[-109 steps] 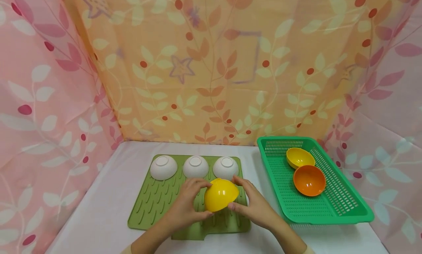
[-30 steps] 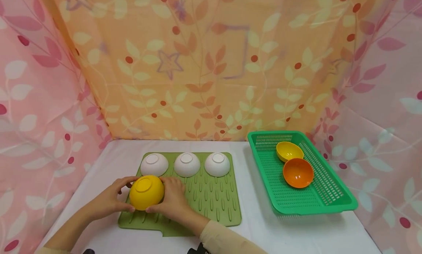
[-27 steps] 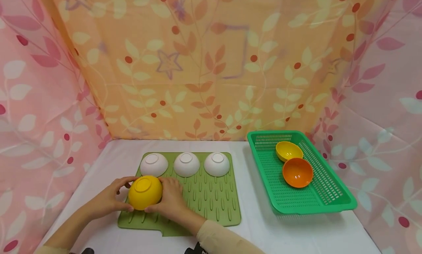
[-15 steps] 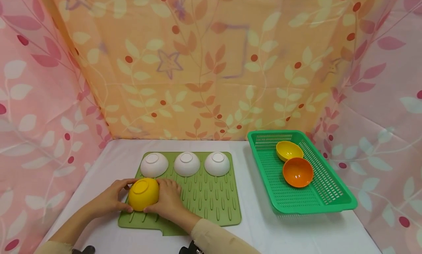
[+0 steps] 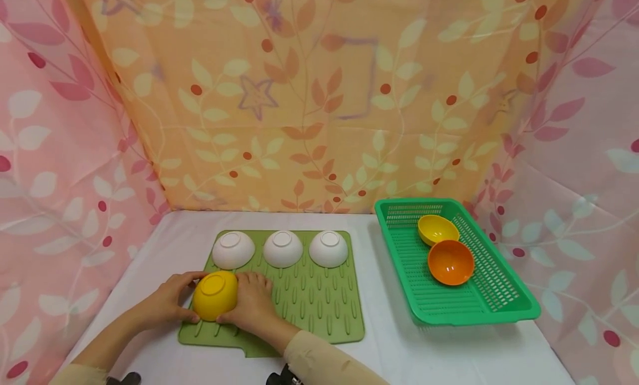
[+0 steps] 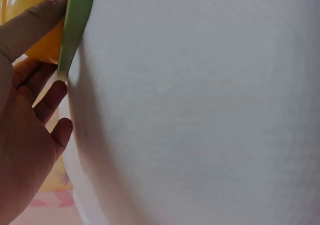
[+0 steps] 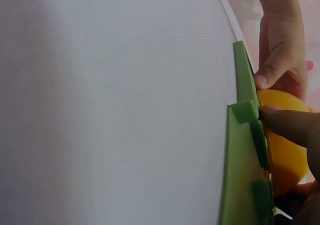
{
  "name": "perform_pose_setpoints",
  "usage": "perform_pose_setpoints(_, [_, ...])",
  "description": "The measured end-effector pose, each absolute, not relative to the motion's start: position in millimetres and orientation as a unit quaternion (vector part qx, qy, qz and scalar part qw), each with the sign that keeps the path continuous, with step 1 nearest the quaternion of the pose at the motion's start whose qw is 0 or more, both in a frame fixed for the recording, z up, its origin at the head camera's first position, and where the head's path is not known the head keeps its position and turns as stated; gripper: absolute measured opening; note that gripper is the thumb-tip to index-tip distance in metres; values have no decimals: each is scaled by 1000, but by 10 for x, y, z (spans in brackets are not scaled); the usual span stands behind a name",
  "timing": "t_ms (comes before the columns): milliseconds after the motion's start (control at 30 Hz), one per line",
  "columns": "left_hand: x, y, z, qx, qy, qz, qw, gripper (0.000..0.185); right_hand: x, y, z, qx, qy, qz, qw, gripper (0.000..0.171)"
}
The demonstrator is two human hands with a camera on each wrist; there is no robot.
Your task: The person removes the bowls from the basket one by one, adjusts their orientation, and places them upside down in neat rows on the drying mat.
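A yellow bowl (image 5: 216,296) is upside down at the front left of the green drying mat (image 5: 324,307), its foot ring facing up. My left hand (image 5: 167,302) holds its left side, thumb low at the front and fingers behind. On the other side my right hand (image 5: 254,303) grips it the same way, the thumb at the near rim. In the right wrist view the bowl's rim (image 7: 287,150) sits right at the mat's ridges. The left wrist view shows the left thumb across the yellow bowl (image 6: 47,47) beside the mat's edge.
Three white bowls, the left (image 5: 233,251), middle (image 5: 283,249) and right (image 5: 328,249), stand inverted along the mat's back edge. At right, a green basket (image 5: 414,296) holds a yellow bowl (image 5: 434,229) and an orange bowl (image 5: 451,263). Patterned curtains (image 5: 299,96) enclose the white table (image 5: 399,351).
Both hands have brought the yellow bowl from the mat's middle to its front left, turning it upside down. Over the last second it lowers slightly and levels onto the mat.
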State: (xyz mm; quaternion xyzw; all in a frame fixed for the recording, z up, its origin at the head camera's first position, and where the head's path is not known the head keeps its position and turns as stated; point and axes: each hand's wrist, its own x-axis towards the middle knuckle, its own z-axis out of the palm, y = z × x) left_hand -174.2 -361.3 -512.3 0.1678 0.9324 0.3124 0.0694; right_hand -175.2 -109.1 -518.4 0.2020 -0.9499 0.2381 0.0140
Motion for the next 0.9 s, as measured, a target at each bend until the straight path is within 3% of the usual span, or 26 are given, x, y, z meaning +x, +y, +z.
perform_pose_setpoints(233, [-1747, -3620, -4982, 172, 927, 323, 78, 92, -1734, -1111, -5140, 195, -954, 225, 17, 92])
perform_pose_setpoints(533, [-1791, -3469, -4790, 217, 910, 352, 6, 66, -1741, -1126, -5131, 186, -957, 222, 11, 92])
perform_pose_setpoints(900, [-1805, -3408, -4836, 224, 908, 353, 1, 52, -1697, -1140, -5153, 186, -955, 230, 15, 93])
